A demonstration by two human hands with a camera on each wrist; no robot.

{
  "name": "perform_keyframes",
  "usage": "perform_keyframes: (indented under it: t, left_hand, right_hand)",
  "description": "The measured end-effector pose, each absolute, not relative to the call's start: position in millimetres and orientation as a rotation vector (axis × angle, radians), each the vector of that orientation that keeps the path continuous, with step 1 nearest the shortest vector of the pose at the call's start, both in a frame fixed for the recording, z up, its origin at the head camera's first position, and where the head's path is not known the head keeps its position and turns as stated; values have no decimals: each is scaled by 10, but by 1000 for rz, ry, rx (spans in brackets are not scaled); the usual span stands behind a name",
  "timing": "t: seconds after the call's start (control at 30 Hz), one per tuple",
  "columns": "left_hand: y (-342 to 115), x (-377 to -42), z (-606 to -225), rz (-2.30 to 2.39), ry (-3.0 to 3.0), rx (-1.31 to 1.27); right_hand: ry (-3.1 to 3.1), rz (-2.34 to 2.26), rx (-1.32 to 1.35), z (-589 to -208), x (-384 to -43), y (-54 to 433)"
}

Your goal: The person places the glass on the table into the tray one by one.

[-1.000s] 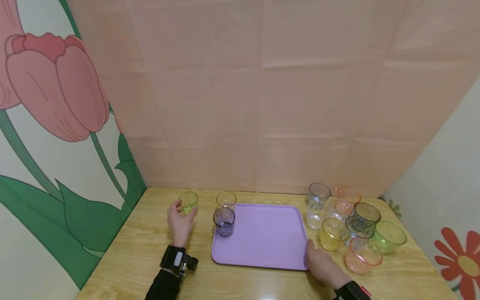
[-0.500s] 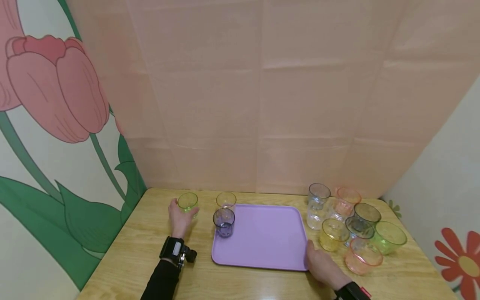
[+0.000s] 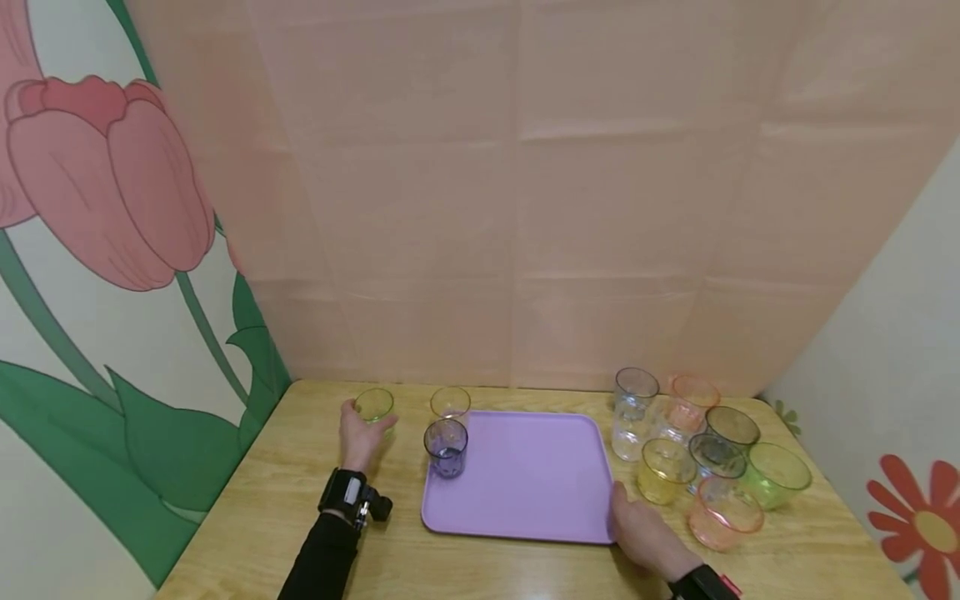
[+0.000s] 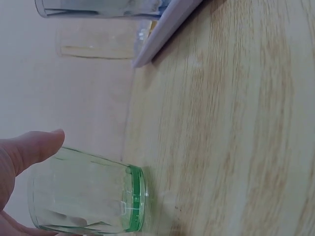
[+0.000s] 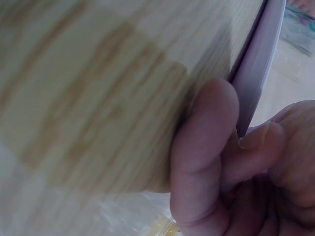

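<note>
My left hand curves round a green glass at the table's back left, thumb on one side and fingers on the other. In the left wrist view the glass stands upright on the table, the thumb along its side. My right hand holds the front right edge of a purple tray; in the right wrist view curled fingers meet the tray's edge. A dark purple glass stands on the tray's left side. Behind it is a clear amber-rimmed glass, its base partly hidden.
Several glasses crowd the table's right side, among them a tall clear one, a yellow one, a pink one and a green one. A covered wall rises behind the wooden table.
My left hand has moved in closer around the green glass, its fingers now at the glass's left side rather than in front. The right hand stays at the tray. The glasses stand where they were.
</note>
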State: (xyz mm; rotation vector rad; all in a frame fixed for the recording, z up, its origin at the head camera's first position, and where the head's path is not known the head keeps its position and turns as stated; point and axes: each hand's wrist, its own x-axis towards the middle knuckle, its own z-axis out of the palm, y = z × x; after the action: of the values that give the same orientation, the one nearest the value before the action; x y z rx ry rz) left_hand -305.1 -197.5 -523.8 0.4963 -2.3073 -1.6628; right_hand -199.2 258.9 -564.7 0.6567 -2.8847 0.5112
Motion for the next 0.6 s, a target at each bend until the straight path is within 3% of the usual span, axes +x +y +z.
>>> perform_keyframes:
  t: [0.1,0.6]
  left_hand:
    - [-1987,-3044,-5247,-1664,-2316,501]
    - [-2020,-3088,-5288,-1639,-2328,495]
  right_hand:
    - [-2915,436,465,-5565,-1913,2382]
    - [-2967,550,457,-5542,-1951,2437]
